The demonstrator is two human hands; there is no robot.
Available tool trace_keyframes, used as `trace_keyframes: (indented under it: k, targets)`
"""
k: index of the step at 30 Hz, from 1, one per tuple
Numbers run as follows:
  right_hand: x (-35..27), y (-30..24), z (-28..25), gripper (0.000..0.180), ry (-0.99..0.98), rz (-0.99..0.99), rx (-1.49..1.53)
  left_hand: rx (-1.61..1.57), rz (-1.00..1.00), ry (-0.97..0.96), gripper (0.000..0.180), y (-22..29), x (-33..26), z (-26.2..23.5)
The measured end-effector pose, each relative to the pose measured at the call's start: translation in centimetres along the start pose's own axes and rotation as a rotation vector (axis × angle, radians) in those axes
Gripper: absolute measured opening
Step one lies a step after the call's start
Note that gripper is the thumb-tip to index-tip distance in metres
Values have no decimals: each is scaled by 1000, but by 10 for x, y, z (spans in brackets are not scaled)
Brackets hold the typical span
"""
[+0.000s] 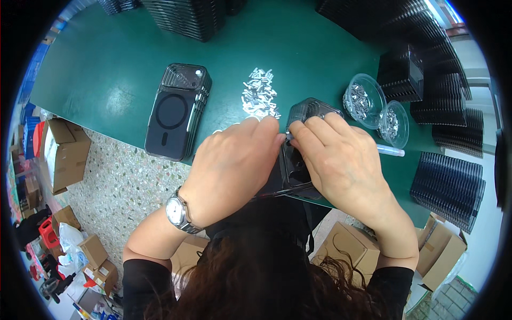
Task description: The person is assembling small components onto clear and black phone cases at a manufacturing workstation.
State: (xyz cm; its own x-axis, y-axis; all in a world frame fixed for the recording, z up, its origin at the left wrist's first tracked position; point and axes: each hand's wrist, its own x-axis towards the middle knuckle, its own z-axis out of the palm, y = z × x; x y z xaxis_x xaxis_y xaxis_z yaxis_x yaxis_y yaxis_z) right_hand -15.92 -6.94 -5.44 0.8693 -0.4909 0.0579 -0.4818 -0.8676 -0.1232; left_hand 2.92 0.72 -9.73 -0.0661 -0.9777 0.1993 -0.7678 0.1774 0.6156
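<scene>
My left hand [237, 157] and my right hand [341, 154] meet at the table's near edge, fingertips pinched close together. Between them shows a small silvery piece [289, 136], at the tips of my right thumb and index finger. What the left fingertips grip is hidden behind the hand. Under and between the hands lie dark clear-edged phone cases [310, 108], partly covered by my right hand. A loose pile of small silver-white pieces [260, 93] lies just beyond my left hand. Further left is a stack of phone cases [172, 112] with a dark ring on top.
Two clear round tubs [368, 98] of small metal pieces stand right of my right hand, near a capped pen [391, 150]. Tall stacks of black cases [448, 184] line the right and far edges of the green table [106, 90]. Cardboard boxes [69, 152] stand on the floor.
</scene>
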Motion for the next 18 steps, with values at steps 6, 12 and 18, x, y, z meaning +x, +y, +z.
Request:
trace_keyframes:
  k: [6, 12, 18]
  targets:
    - [14, 0, 12, 24, 4, -38, 30, -24, -60, 7, 9, -10, -4, -1]
    - [32, 11, 14, 18, 2, -239, 10, -69, -62, 19, 8, -20, -14, -1]
    - [42, -1, 24, 19, 16, -121, 13, -55, -137, 74, 8, -27, -14, 6]
